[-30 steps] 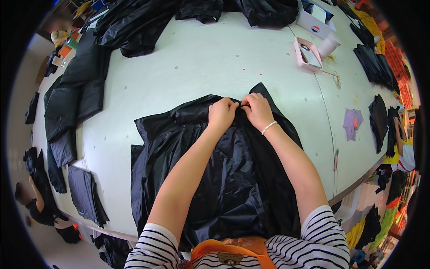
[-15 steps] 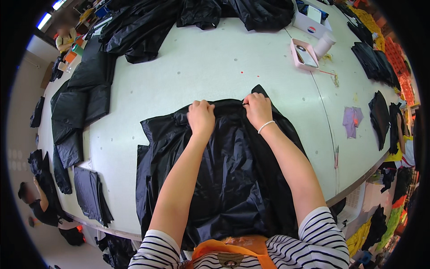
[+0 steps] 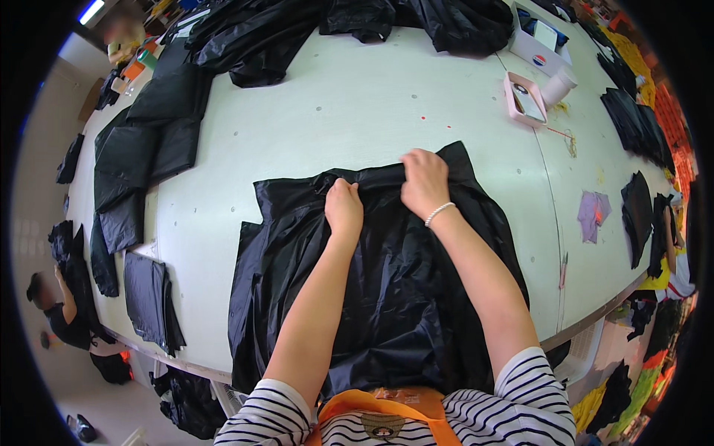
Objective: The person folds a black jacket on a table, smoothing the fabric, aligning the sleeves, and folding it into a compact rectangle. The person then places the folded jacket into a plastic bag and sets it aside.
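Note:
A black, shiny garment lies spread on the pale table in front of me, its far edge wrinkled and its upper right corner sticking out as a point. My left hand pinches the fabric just inside that far edge. To its right, my right hand, with a white beaded bracelet at the wrist, curls over the same edge. Its fingertips are slightly blurred, and the fabric under them is partly hidden.
Folded black garments line the table's left side, with a smaller folded stack nearer me. More black garments lie along the back. At right are a pink tray, a pale cup, a white box and a lilac cloth scrap.
My left hand has shifted slightly right and nearer to me along the garment's edge. My right hand has turned over the edge, and the garment's right corner now lies more spread out.

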Motion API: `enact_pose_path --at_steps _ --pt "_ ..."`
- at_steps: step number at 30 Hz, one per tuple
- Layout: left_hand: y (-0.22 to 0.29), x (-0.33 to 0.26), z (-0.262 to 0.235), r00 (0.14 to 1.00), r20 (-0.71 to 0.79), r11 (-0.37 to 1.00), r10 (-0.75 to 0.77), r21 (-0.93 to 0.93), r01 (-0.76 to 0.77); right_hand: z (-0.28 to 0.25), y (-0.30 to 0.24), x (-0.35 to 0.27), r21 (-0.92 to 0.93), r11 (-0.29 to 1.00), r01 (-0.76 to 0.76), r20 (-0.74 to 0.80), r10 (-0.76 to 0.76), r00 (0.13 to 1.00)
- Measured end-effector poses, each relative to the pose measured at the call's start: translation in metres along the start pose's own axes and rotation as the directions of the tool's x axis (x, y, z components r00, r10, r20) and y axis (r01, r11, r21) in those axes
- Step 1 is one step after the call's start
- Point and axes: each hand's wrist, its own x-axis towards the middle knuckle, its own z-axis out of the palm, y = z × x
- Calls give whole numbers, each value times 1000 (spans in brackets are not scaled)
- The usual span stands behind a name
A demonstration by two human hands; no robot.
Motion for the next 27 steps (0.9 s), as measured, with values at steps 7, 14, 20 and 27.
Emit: enact_pose_path --at_steps 7,14,20,27 --pt "-8 -10 18 980 -44 976 196 -84 -200 71 -61 49 267 960 -85 398 -29 917" --pt "-15 -18 9 978 -39 979 203 40 -202 66 -82 78 -6 1000 -25 715 22 698" --pt "-13 -12 6 977 -124 980 172 -76 -182 82 -51 80 295 926 -235 684 -34 728" --pt "-22 3 -9 958 -15 957 287 38 -286 87 -26 63 554 787 -272 657 -213 723"
